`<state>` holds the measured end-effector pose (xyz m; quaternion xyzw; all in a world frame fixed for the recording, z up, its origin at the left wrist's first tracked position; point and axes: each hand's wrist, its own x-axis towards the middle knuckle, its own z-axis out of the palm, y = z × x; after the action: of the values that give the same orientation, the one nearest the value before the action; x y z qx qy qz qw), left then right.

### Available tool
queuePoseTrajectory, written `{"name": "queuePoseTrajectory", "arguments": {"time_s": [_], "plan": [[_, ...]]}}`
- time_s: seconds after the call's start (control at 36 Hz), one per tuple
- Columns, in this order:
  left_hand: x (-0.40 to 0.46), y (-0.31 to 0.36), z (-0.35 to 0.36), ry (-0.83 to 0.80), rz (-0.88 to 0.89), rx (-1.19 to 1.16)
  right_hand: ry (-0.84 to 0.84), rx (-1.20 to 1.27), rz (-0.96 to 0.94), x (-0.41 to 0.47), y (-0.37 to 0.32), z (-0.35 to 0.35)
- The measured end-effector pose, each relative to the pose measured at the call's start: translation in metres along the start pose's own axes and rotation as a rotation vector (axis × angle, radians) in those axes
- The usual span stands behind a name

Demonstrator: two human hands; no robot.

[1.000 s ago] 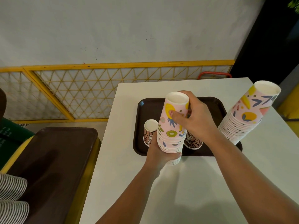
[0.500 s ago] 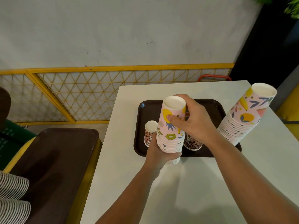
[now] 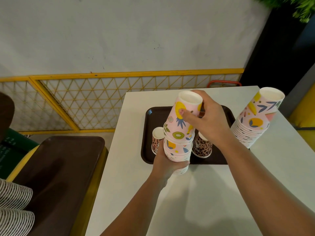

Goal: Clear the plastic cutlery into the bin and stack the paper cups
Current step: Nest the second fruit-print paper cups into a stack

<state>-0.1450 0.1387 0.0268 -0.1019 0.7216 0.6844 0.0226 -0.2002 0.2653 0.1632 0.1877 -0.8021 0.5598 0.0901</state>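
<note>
My left hand (image 3: 167,165) grips the base of a short stack of pink fruit-print paper cups (image 3: 177,150), held over the near edge of a dark brown tray (image 3: 150,126). My right hand (image 3: 209,121) holds the top pink cup (image 3: 185,116), which sits raised and slightly tilted in the stack. Two leopard-print cups stand on the tray: a small one (image 3: 156,139) to the left and a wider one (image 3: 202,148) partly hidden under my right wrist. A taller pink stack (image 3: 255,120) stands at the tray's right. No cutlery is visible.
The white table (image 3: 204,201) stretches toward me. To its left a second brown tray (image 3: 58,176) lies on a yellow-edged surface, with striped cup stacks (image 3: 13,208) at the lower left. A yellow mesh fence (image 3: 88,99) runs behind, below a grey wall.
My right hand has lifted the top pink cup higher out of the stack and tilted it. My left hand keeps its hold on the stack's base.
</note>
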Motion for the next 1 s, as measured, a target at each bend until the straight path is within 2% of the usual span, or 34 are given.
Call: {"name": "queuePoseTrajectory", "arguments": {"time_s": [0.25, 0.42, 0.56, 0.72, 0.78, 0.92, 1.0], "plan": [[0.000, -0.004, -0.006, 0.011, -0.002, 0.031, 0.318, 0.297, 0.150, 0.032, -0.002, -0.018], [0.002, -0.005, -0.011, 0.006, -0.008, 0.014, 0.462, 0.125, 0.039, 0.059, 0.011, -0.012], [0.006, -0.006, -0.013, 0.015, -0.017, 0.026, 0.392, -0.109, 0.003, 0.069, 0.043, 0.011], [0.007, -0.004, -0.013, -0.004, -0.047, -0.003, 0.225, -0.283, 0.067, 0.061, 0.077, 0.028], [0.007, -0.002, -0.012, -0.007, -0.042, -0.002, 0.199, -0.272, 0.089, 0.055, 0.080, 0.029], [0.007, 0.002, -0.009, 0.007, -0.037, 0.018, 0.291, -0.084, 0.041, 0.028, 0.060, 0.024], [0.006, 0.003, -0.006, 0.031, -0.024, 0.019, 0.158, -0.013, 0.007, 0.008, 0.045, 0.023]]}}
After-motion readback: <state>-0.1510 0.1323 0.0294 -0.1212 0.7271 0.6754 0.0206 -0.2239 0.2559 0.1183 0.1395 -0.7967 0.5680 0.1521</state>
